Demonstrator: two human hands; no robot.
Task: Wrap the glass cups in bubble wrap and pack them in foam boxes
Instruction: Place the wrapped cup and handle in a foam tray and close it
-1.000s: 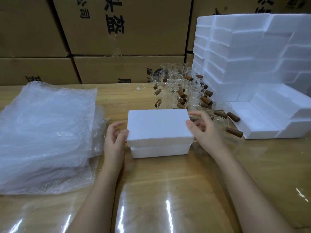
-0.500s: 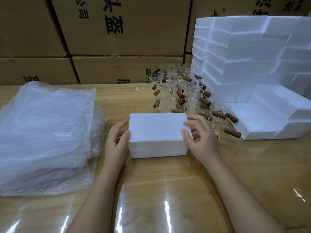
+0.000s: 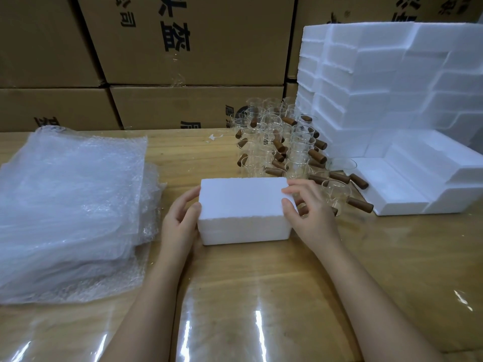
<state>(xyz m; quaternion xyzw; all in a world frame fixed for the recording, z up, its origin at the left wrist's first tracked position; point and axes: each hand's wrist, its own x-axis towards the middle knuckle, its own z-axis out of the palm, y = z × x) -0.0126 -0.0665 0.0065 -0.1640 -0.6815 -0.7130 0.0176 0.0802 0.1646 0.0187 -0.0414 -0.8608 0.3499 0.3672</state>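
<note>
Since a second ago the lid (image 3: pixel 243 197) has come down square onto the foam box (image 3: pixel 245 232); before, it sat raised and skewed. The seam between them is now only a thin line.

Both hands are clamped on the box. The left hand (image 3: pixel 180 226) curls round its left end with the thumb on the front corner. The right hand (image 3: pixel 311 215) holds the right end, with thumb and forefinger on the lid's edge. Closed like this, I cannot tell what is inside. The box sits on the wooden table (image 3: pixel 392 257) between the two hands.

Just left of the left hand lies a thick stack of bubble wrap (image 3: pixel 70 205), with its edge near the wrist. Just beyond the right hand, glass cups (image 3: pixel 277 147) with brown handles stand crowded on the table, in no container. The nearest is right behind the fingers.

Further right of that hand lie low foam slabs (image 3: pixel 389 189). A wall of stacked foam blocks (image 3: pixel 379 82) rises behind them. Farthest back stand cardboard cartons (image 3: pixel 183 48), all shut.
</note>
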